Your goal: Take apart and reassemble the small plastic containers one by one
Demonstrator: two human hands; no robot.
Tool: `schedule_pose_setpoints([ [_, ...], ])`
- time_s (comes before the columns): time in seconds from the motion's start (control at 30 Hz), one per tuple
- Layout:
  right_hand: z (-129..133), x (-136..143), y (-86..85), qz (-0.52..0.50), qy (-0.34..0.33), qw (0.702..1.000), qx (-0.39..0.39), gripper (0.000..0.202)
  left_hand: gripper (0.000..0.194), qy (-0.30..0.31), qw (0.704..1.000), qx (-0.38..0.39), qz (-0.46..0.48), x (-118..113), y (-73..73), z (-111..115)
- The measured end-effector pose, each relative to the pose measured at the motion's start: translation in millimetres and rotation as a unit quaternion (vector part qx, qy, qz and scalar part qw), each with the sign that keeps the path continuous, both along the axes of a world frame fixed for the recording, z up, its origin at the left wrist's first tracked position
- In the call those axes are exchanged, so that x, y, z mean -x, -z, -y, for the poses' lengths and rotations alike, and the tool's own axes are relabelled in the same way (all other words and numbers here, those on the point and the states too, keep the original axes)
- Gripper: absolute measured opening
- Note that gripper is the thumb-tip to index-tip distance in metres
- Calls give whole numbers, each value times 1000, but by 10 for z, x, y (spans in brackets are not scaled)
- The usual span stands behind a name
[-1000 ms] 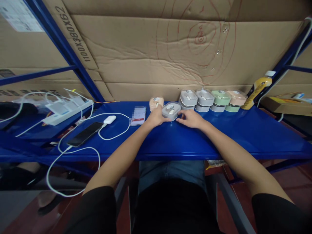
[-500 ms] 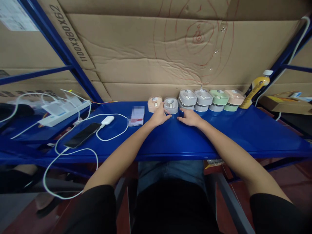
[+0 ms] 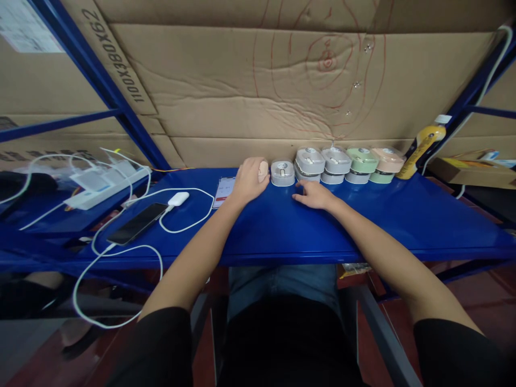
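Observation:
My left hand is wrapped over a small peach container with a clear lid, hiding most of it. Just right of it sits a single grey lidded container. My right hand rests on the blue table with its fingers apart, holding nothing. Behind that hand stands a stack of grey containers. Further right come another grey stack, a green-topped stack and a peach-topped stack.
A phone with a lit screen lies beside my left wrist. Left of it are a dark phone, a white charging case, cables and a power strip. A yellow bottle leans at the right; cardboard backs the blue table.
My left hand has moved left and up from the front of the single grey container and closed over the peach container. My right hand has stayed in place.

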State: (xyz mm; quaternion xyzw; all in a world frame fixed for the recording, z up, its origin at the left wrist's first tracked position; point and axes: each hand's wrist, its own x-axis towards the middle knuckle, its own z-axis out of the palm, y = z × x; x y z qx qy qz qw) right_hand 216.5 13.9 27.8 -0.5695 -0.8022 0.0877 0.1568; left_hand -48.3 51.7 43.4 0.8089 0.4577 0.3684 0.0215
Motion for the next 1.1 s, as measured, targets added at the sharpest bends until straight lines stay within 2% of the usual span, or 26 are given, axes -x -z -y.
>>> schedule_pose_setpoints([
  [0.1, 25, 13, -25, 9, 7, 1000, 10, 47, 92, -17, 997, 38, -60, 56, 34, -36],
  [0.17, 33, 18, -31, 10, 9, 1000, 13, 47, 97, -32, 994, 58, -86, 66, 61, -47],
  [0.27, 43, 23, -40, 5, 6, 1000, 10, 46, 88, -59, 992, 63, -91, 53, 31, -14],
  [0.43, 84, 47, -90, 3, 14, 1000, 20, 43, 54, -161, 986, 22, -37, 20, -163, 147],
  [0.5, 103, 59, -117, 1, 21, 1000, 21, 42, 53, -189, 981, 6, -36, 19, -209, 229],
  [0.57, 120, 68, -143, -8, 27, 1000, 10, 37, 64, -198, 978, 23, -70, 16, -215, 316],
  [0.63, 136, 70, -164, -32, 32, 999, -20, 30, 69, -173, 976, 59, -119, 0, -195, 403],
  [0.7, 150, 62, -180, -73, 34, 995, -60, 28, 63, -110, 982, 67, -139, -36, -176, 483],
  [0.8, 161, 29, -196, -147, 0, 983, -107, 36, 48, 38, 993, 64, -87, -114, -180, 579],
  [0.87, 165, -10, -216, -186, -69, 973, -120, 39, 42, 118, 991, 56, -36, -157, -196, 621],
  [0.93, 175, -61, -261, -201, -156, 961, -107, 49, 43, 162, 986, 46, -9, -177, -204, 639],
  [1.0, 196, -128, -338, -192, -225, 953, -62, 58, 49, 188, 981, 50, -9, -180, -193, 633],
  [1.1, 257, -256, -482, -147, -265, 952, 35, 72, 62, 225, 970, 92, -29, -184, -133, 598],
])
